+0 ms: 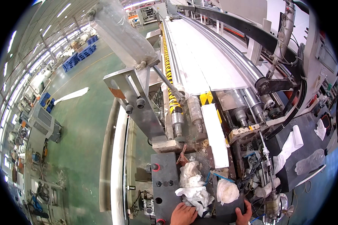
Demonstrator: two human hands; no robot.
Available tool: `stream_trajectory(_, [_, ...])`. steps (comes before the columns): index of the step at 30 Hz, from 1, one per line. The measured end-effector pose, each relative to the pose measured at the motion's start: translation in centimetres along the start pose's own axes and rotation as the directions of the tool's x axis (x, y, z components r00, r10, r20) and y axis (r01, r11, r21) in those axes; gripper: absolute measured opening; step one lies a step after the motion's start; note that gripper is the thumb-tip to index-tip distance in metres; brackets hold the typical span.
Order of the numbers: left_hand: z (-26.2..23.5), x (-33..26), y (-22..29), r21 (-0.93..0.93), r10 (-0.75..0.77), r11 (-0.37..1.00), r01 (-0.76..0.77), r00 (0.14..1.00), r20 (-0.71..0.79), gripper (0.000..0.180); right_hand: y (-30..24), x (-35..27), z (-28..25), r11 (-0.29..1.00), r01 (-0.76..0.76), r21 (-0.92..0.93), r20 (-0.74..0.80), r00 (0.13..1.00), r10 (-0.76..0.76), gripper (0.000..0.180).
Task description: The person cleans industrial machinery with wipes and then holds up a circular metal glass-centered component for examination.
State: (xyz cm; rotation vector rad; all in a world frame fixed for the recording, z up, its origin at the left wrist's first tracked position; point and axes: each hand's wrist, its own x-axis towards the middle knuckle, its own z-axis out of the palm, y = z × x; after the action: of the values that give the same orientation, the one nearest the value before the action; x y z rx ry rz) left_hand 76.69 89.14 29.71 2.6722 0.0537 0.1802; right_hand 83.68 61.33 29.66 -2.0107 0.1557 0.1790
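Left hand (pixel 183 214) rests knuckles-up at the near edge of the machine's dark metal panel (pixel 165 180), fingers curled onto crumpled white tissue wads (pixel 193 183), soft and creased. Right hand (pixel 244 216) grips the near right corner of a dark flat plate (pixel 229 209), thumb on top; the fingers underneath are hidden. A rounded white tissue ball (pixel 227 191) sits on that plate. Flat white paper strip (pixel 216 135) lies above. Yellow-black striped roller (pixel 171 93), cylindrical, probably taped, runs alongside the wide white web (pixel 210 56).
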Motion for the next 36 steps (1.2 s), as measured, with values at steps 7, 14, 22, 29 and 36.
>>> stream_trajectory(7, [0.4, -0.2, -0.2, -0.011, 0.005, 1.000, -0.005, 1.000, -0.007, 0.014, 0.8, 0.1, -0.3, 0.997, -0.010, -0.072, 0.028, 1.000, 0.012, 0.060])
stream_trajectory(14, [-0.2, -0.1, 0.0, -0.008, 0.013, 1.000, -0.013, 1.000, -0.020, 0.014, -0.5, 0.0, -0.3, 0.997, 0.021, -0.079, 0.034, 0.999, -0.019, 0.059])
stream_trajectory(22, [0.1, -0.1, -0.2, -0.004, 0.003, 1.000, -0.003, 1.000, 0.030, 0.014, -1.0, 0.1, -0.4, 0.994, 0.004, -0.112, 0.031, 1.000, -0.001, 0.058])
stream_trajectory(29, [0.0, 0.1, 0.0, -0.012, 0.002, 1.000, -0.002, 1.000, 0.017, 0.014, 1.3, 0.2, 0.1, 0.996, 0.027, 0.085, -0.004, 1.000, -0.027, 0.058])
stream_trajectory(36, [-0.1, 0.0, 0.0, -0.003, 0.000, 1.000, 0.000, 1.000, 0.012, 0.014, 3.3, 0.4, 0.9, 0.964, 0.105, 0.245, -0.026, 0.994, -0.101, 0.054])
